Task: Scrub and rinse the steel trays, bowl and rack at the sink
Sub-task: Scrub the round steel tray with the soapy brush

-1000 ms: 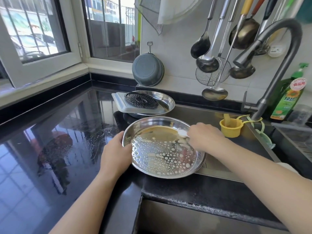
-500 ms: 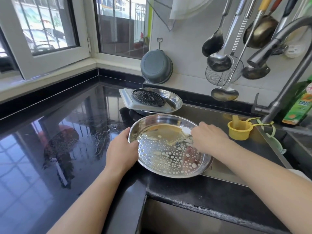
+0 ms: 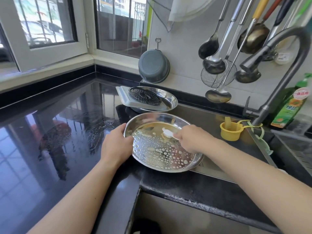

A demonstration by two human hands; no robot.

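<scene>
Left hand (image 3: 116, 146) grips the left rim of the round tray (image 3: 163, 143); right hand (image 3: 190, 138) pinches a white scrubber (image 3: 167, 132) against the tray's soapy inside. Tray sits tilted on the desk (image 3: 50, 132) edge at the sink (image 3: 211, 119). Behind it, second tray (image 3: 168, 100) holds a grey lid (image 3: 131, 100) and black rack (image 3: 144, 97). Yellow cup (image 3: 230, 131) by the faucet (image 3: 276, 78).

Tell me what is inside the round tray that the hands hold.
Inside the tray: beaded droplets, a thin yellowish film and a white scrubber in the right hand. The hand covers the scrubber's near end. The left hand grips the rim.
</scene>
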